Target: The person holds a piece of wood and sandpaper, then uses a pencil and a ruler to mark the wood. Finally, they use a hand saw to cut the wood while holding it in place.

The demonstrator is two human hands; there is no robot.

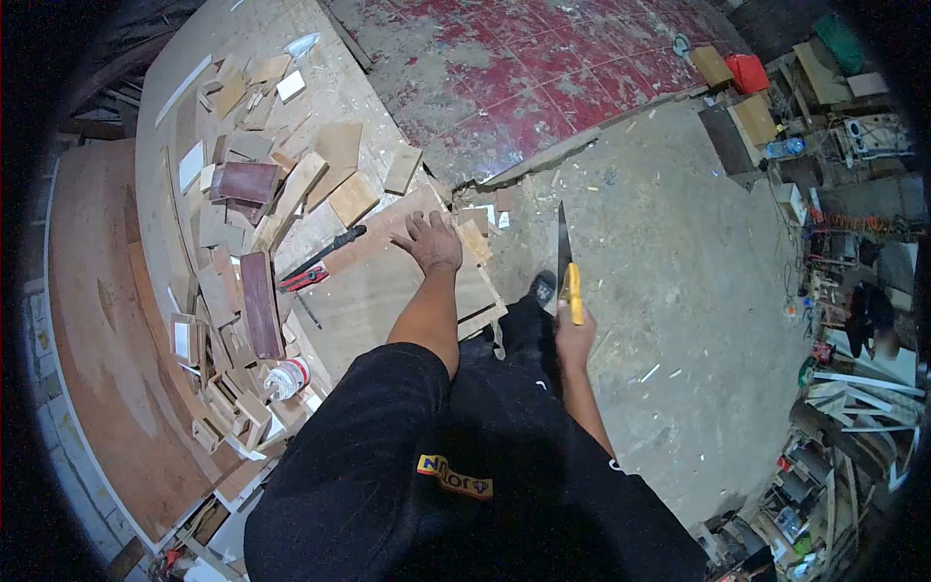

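Observation:
My left hand (430, 242) lies with its fingers spread on a wooden board (369, 291) at the near edge of the worktable. In my right hand (575, 338) is a handsaw (574, 286) with a yellow handle. Its blade points away from me over the floor, apart from the board. Left of my left hand lie a long black-handled tool (335, 247), a red and black tool (304, 279) and a thin dark pencil-like stick (309, 312). A small light wood block (473, 241) sits at the board's right edge.
Many wood offcuts (247, 184) cover the left of the table, with a white container (287, 378) among them. A large brown sheet (116, 320) stands farther left. Red tiled flooring (524, 73) forms a raised step ahead. Clutter and wood strips (863, 388) line the right side.

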